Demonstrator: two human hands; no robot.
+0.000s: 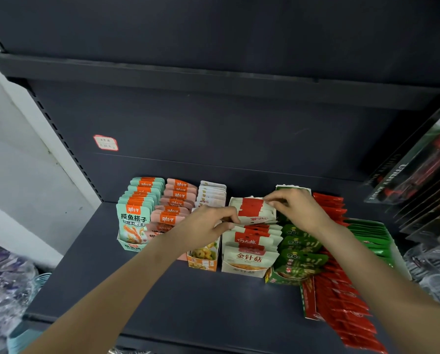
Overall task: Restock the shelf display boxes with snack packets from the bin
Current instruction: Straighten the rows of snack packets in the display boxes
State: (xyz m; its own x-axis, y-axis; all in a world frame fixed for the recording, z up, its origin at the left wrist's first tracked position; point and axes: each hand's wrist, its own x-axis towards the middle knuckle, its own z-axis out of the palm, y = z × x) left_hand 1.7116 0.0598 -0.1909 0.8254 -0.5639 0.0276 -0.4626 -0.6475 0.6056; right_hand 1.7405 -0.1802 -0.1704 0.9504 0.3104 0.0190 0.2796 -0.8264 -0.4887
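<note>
Nearest the camera it's just two bare forearms coming up over the dark shelf (162,297). Under and between the hands sits the white display box (242,270) of white-and-red snack packets, packed in a row running back from its front edge. The left hand (203,226) has its fingers curled, pinching the left edge of the rearmost white-and-red packet (252,209). The right hand (294,206) pinches that same packet at its top right corner, so both hands are clamped on it, at the back of the box. Under the left wrist there's an orange box (201,261), and further left pink packets (174,200) and teal packets (134,223) in their own boxes. Under the right wrist are green packets (300,254), then red packets (341,297) beyond that arm. Behind everything is the shelf's dark back panel with a small price sticker (105,143).
</note>
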